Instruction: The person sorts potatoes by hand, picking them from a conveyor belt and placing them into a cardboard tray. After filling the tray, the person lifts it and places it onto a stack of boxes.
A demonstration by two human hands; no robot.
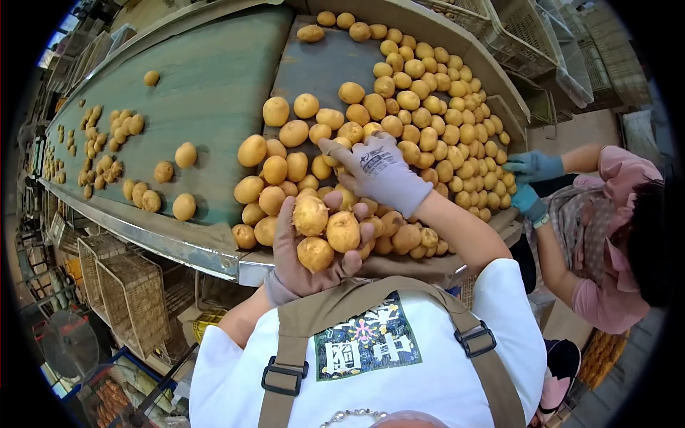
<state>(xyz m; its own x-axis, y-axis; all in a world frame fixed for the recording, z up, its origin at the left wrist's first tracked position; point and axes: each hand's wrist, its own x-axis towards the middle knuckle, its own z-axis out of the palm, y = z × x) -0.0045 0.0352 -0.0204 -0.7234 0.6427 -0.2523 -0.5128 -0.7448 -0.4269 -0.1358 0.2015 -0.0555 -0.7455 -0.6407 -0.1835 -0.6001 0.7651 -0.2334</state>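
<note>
My left hand [287,267], in a dusty grey-brown glove, is turned palm up at the near edge of the conveyor. Its fingers curl around three yellow potatoes [315,255], some with peeling skin. My right hand [382,170], in a pale grey glove with printing on its back, lies palm down over the potato pile [428,135]. Its visible fingers stretch left across potatoes, and the undersides of the fingers are hidden. Potatoes lie close around both hands.
A green conveyor belt [214,93] with scattered potatoes runs off to the left. A metal edge [164,242] borders it. On the right, a co-worker's blue-gloved hands [534,167] touch the pile. Plastic crates [132,299] stand below left, and more crates [524,39] at upper right.
</note>
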